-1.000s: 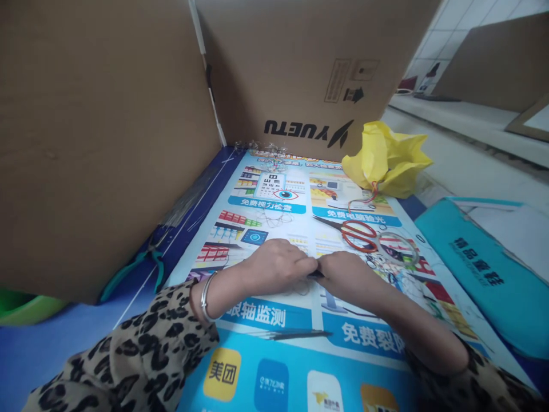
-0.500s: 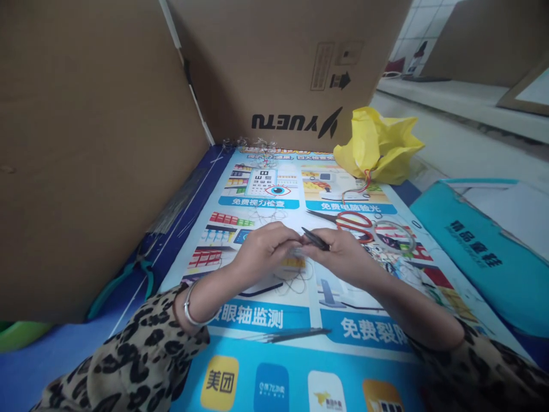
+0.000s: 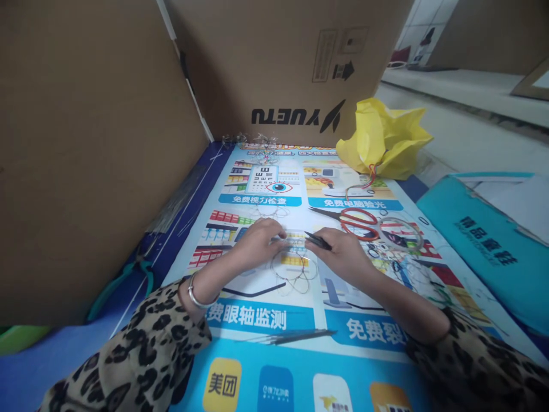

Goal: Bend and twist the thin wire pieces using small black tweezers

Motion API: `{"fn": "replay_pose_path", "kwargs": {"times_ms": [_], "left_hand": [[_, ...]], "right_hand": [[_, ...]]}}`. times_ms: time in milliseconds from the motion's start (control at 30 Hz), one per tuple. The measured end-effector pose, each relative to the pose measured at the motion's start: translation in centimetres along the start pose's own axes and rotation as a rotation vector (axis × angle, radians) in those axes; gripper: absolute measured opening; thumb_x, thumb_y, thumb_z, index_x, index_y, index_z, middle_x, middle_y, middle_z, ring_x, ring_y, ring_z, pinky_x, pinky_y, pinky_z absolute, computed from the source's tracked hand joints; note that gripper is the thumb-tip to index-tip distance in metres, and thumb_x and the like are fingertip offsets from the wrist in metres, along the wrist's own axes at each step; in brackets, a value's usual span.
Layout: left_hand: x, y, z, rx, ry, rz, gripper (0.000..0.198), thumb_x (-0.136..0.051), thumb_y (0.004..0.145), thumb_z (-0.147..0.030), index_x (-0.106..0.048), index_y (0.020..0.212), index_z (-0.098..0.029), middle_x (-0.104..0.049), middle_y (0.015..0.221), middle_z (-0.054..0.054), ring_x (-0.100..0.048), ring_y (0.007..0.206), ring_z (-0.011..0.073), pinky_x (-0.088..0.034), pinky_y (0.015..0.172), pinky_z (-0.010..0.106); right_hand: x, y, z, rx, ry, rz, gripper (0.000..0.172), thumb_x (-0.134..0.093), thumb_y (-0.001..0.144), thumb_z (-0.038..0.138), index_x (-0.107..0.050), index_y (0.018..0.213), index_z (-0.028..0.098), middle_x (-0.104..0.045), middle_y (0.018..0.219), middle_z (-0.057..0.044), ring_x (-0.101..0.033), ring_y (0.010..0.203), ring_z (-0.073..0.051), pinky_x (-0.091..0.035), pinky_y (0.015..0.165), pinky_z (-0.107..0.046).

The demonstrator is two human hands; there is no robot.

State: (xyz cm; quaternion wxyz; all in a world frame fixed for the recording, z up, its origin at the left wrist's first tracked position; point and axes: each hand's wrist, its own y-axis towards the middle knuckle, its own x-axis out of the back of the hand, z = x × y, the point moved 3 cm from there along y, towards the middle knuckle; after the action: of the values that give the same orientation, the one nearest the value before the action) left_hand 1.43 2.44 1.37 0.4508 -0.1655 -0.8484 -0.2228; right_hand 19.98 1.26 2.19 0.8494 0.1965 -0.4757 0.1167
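Observation:
My left hand (image 3: 262, 241), with a silver bangle at its wrist, is closed in a pinch at the edge of a thin looped wire ring (image 3: 295, 278). Small dark beads or twists show along this ring, and fine wire petals spread around it. In my right hand (image 3: 343, 250) is a slim black pointed tool (image 3: 319, 241). Its tip points left toward my left fingers, with a small gap between the hands. Whether the tool touches the wire is too fine to see. Red-handled scissors (image 3: 359, 224) lie just beyond my right hand.
Dark wire pieces (image 3: 300, 336) lie in front. Teal-handled pliers (image 3: 143, 269) and more wires (image 3: 175, 200) are at left. A wire coil (image 3: 403, 233), yellow paper (image 3: 381, 140) and a teal box (image 3: 484, 240) stand right. Cardboard walls (image 3: 274, 63) bound the back and left.
My hands have moved apart: the left has shifted slightly left, its fingers loosening from the right's. The wire ring now shows more clearly below them. The camera view has shifted slightly.

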Motion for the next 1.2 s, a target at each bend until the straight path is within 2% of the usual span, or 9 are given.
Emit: {"fn": "replay_pose_path", "kwargs": {"times_ms": [300,533,633,767,1200], "left_hand": [[-0.9,0.1,0.2,-0.004,-0.046,-0.001,0.007,-0.057,0.077,-0.024,-0.063,0.078,-0.019,-0.063,0.095,0.006,-0.052,0.097,0.0206,-0.035,0.090,0.036],[-0.7,0.2,0.2,0.062,-0.215,-0.015,0.012,-0.055,0.078,-0.026,-0.060,0.069,-0.019,-0.064,0.085,0.004,-0.055,0.087,0.0176,-0.038,0.083,0.031],[-0.5,0.1,0.0,0.146,-0.284,0.029,0.017,-0.053,0.078,-0.030,-0.060,0.068,-0.018,-0.062,0.078,0.002,-0.054,0.074,0.0146,-0.040,0.071,0.026],[-0.6,-0.1,-0.1,0.231,-0.341,0.086,0.021,-0.051,0.079,-0.032,-0.059,0.069,-0.016,-0.056,0.064,-0.002,-0.049,0.063,0.0108,-0.034,0.058,0.022],[-0.7,-0.2,-0.4,0.271,-0.418,0.122,0.019,-0.050,0.080,-0.030,-0.055,0.068,-0.016,-0.057,0.063,-0.002,-0.048,0.061,0.0095,-0.034,0.058,0.021]], "right_hand": [[-1.1,-0.1,-0.5,0.115,-0.033,-0.046,0.013,-0.054,0.081,0.026,-0.063,0.079,0.018,-0.065,0.078,-0.002,-0.056,0.077,-0.015,-0.039,0.072,-0.026],[-1.6,-0.2,-0.7,0.151,-0.047,-0.050,0.012,-0.053,0.081,0.023,-0.064,0.081,0.018,-0.066,0.079,-0.003,-0.057,0.077,-0.015,-0.039,0.072,-0.028],[-1.8,-0.3,-0.9,0.178,-0.048,-0.066,0.011,-0.054,0.079,0.022,-0.065,0.081,0.019,-0.067,0.078,-0.003,-0.057,0.076,-0.016,-0.039,0.071,-0.028],[-1.9,-0.3,-1.1,0.196,-0.047,-0.083,0.010,-0.054,0.078,0.019,-0.064,0.081,0.020,-0.067,0.078,-0.003,-0.057,0.075,-0.016,-0.039,0.071,-0.029],[-1.8,-0.3,-1.0,0.213,-0.020,-0.102,0.011,-0.053,0.078,0.020,-0.064,0.081,0.020,-0.067,0.079,-0.003,-0.058,0.076,-0.016,-0.041,0.072,-0.030]]}}
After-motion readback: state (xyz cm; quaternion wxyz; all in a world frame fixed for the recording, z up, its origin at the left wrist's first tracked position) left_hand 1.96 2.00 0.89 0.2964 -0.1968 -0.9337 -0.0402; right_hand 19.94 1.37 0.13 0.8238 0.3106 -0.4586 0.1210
